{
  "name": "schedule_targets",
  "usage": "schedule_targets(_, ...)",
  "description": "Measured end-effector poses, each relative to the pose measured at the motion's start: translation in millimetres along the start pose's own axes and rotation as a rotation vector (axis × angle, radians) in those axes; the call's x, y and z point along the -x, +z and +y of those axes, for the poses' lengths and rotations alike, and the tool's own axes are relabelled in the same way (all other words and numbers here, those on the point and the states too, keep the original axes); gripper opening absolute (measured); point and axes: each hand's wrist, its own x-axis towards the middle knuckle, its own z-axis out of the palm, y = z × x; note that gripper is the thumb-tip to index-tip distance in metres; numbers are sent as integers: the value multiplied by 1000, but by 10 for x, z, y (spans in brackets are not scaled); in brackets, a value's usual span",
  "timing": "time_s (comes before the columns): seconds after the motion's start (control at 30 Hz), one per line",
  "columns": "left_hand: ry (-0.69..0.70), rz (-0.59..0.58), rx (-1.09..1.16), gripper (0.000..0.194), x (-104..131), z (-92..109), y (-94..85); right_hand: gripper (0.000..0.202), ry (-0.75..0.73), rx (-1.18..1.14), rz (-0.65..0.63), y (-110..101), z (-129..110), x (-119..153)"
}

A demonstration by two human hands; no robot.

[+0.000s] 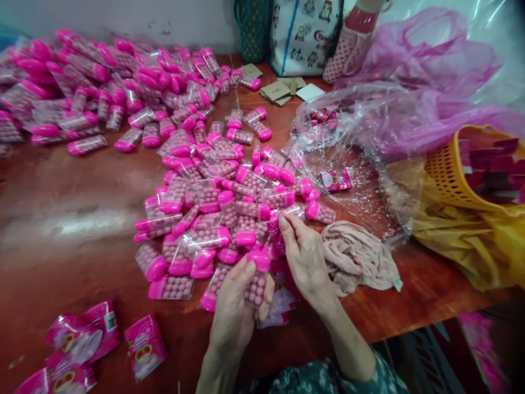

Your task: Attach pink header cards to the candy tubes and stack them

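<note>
My left hand [233,309] is closed round a small clear candy box [255,289] with a bright pink cap and pink balls inside. Just to its right, the thumb and fingers of my right hand [307,260] pinch a pink printed packet [274,232]. Beyond both hands spreads a heap of similar capped candy boxes [205,238]. Below my right hand, more pink printed packets [283,298] lie partly hidden by my hands. At the lower left rest several pink packets [144,345], some of them bulging.
A larger pile of candy boxes [86,71] covers the back left. On the right are a crumpled cloth [356,254], clear plastic [369,180] and a yellow basket [445,172] holding pink packets. Cardboard pieces [275,92] and a printed bag [303,41] stand at the back.
</note>
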Motion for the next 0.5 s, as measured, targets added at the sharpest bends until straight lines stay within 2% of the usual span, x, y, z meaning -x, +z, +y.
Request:
schedule_targets(0.07,26,29,-4,23,-5,18,7,22,-75,160,15,-30,-37,23)
schedule_targets(0.2,34,77,25,17,-4,28,-1,36,-180,284,121,-65,-89,127)
schedule_targets(0.33,81,135,69,18,-11,23,-20,41,-203,112,147,-24,-95,223)
schedule_targets(0.5,108,172,71,27,-13,32,-26,32,-47,-241,-41,60,-83,267)
